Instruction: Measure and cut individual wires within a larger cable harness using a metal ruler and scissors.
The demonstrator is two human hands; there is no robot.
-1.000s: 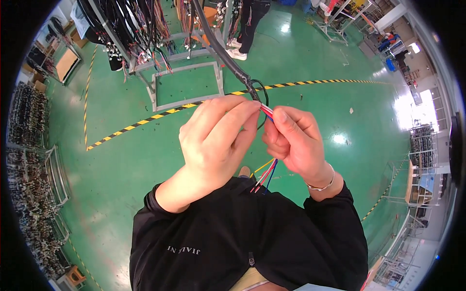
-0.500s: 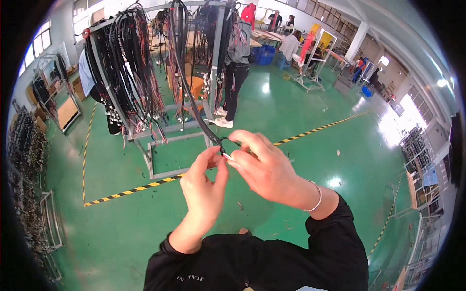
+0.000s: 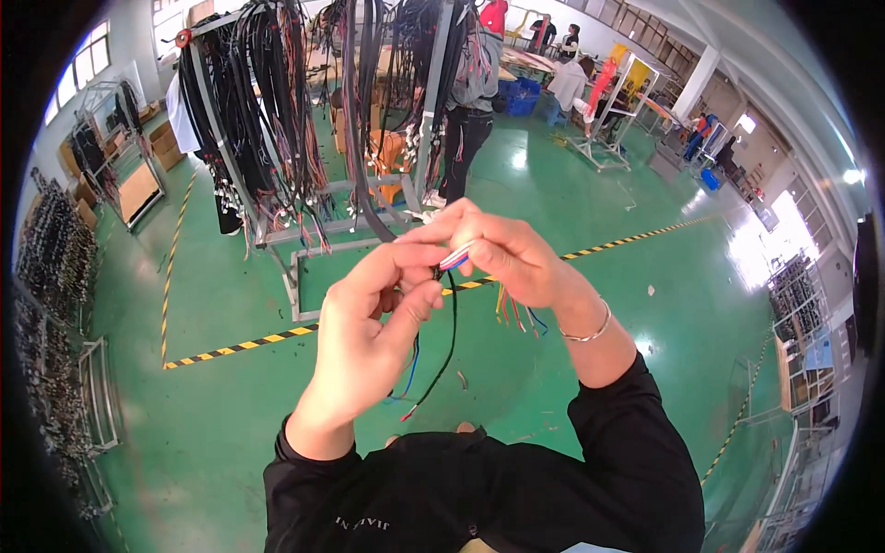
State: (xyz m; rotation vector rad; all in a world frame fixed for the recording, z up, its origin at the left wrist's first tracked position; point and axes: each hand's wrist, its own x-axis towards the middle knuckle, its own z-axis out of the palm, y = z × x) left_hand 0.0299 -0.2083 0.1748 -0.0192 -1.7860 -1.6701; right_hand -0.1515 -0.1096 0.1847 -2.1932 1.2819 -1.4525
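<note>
Hands meet at chest height over the glossy green floor [image 3: 230,433], and both are busy with a bundle of thin wires [image 3: 454,260]. The left hand [image 3: 369,341] curls in, thumb and forefinger pressed together on a slim black cable [image 3: 450,341] that hangs down in a soft curve beside a blue strand, its far end tipped red. The right hand [image 3: 507,253], a thin metal bracelet [image 3: 590,330] on its wrist, pinches the red, white and blue wires between thumb and fingers; loose ends in yellow, red and blue dangle just below its palm. Black sleeves [image 3: 479,488] fill the near edge. Farther off stands a metal rack [image 3: 304,138] draped thick with dark, ropy cable harnesses, and a yellow-and-black striped line [image 3: 249,346] crosses the floor behind the hands. Compared with half a second ago, the hands sit a touch closer together, the black cable now drops clearly between them, and the rack looms larger at the far side.
</note>
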